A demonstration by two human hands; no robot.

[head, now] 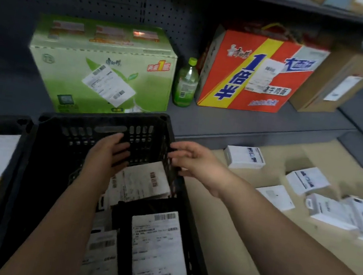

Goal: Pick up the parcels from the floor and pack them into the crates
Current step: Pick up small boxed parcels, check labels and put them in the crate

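Black slotted plastic crate (105,130) at centre, upright, open-topped. Inside, toward 6 o'clock, lying flat: black pouch (125,214) with a large white barcode label. Toward 12 o'clock, tilted up near the far wall: pale labelled parcel (144,183). At 3 o'clock, apart from the crate, scattered on the floor (244,230): small white boxes (243,158), some overlapping.

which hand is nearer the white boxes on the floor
Right. The right hand is at the crate's right rim, the side toward the white boxes; the left hand is inside the crate, farther off.
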